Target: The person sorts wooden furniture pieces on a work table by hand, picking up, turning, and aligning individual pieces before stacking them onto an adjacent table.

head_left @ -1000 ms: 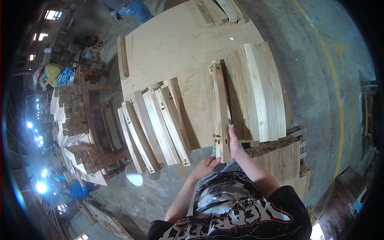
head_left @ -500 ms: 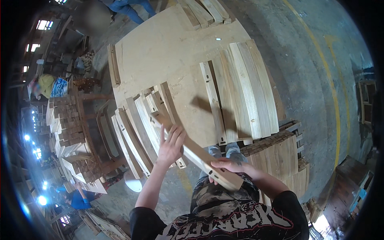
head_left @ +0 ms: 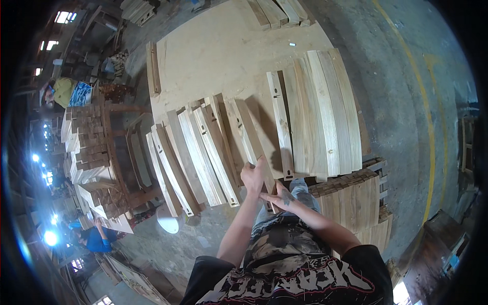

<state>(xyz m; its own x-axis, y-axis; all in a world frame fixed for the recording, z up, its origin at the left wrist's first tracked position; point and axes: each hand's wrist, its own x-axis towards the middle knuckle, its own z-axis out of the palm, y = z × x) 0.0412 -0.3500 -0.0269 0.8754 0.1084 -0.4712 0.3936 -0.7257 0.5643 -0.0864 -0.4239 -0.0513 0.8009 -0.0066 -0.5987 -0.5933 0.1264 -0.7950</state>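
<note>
A long square wooden rail [head_left: 249, 133] with mortise slots slants between my hands, its far end over the table. My left hand [head_left: 253, 177] is closed around it, partway along, thumb uppermost. Close behind, my right hand [head_left: 284, 197] grips the near end, which shows beneath the fingers. To the left lie several similar slotted rails [head_left: 203, 147], side by side and overhanging the table's near edge. On the right, a single slotted rail [head_left: 281, 124] lies beside a row of flat boards [head_left: 320, 117].
The light wooden tabletop [head_left: 203, 56] bears another rail [head_left: 152, 68] at its far left and more boards [head_left: 279, 12] at the far edge. Stacked timber [head_left: 351, 203] stands at the near right, with more piles [head_left: 89, 152] at left. A person in blue [head_left: 96, 238] is lower left.
The held rail has swung steeper and moved away from my body, its far end now over the table. My left hand has moved right and down the rail, closer to my right hand.
</note>
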